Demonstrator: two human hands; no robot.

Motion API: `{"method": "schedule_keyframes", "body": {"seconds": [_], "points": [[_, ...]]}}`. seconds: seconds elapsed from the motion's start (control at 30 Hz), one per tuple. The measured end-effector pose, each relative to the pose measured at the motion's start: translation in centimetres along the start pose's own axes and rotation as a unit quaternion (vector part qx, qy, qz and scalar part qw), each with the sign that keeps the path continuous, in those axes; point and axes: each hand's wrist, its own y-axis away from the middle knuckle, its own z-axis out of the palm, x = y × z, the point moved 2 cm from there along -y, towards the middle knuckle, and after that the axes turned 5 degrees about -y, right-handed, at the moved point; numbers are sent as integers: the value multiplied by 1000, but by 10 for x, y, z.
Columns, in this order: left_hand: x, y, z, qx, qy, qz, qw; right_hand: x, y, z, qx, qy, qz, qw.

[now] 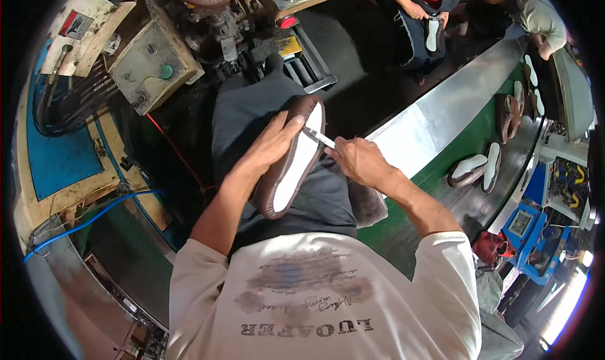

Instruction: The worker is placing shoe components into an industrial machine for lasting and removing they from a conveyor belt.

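Observation:
Across my lap lies a brown shoe upper (271, 193), bottom side up, its white insole (296, 166) facing me. My left hand (271, 144) is closed around its left edge, the thumb pressing near the upper end. In my closed right hand (362, 161) is a slim, pale hand tool (323, 139) with a metal tip; its exact kind I cannot make out. That tip touches the insole close to my left thumb. My right fingers hide the rear part of the tool.
To my right runs a green conveyor belt (435, 199) with a metal edge (419, 133), carrying several brown shoes (467, 169). A machine with a grey control box (151, 63) stands ahead on the left. Beyond, a co-worker holds another shoe (432, 35). A blue hose (94, 216) crosses at left.

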Motion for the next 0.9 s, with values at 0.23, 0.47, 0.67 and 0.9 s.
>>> {"method": "schedule_keyframes", "body": {"seconds": [0.23,0.47,0.67,0.9], "points": [[-17,-4,3,104,-231,50,966,-16,9,-24,194,-186,-17,963],[-35,24,-6,20,-114,74,990,-27,-28,-24,77,-91,-23,993],[-58,42,-10,18,-59,78,995,-27,-26,10,28,-39,-9,999],[-54,41,-12,-5,-14,101,995,-47,-14,-9,231,-208,51,949]]}}
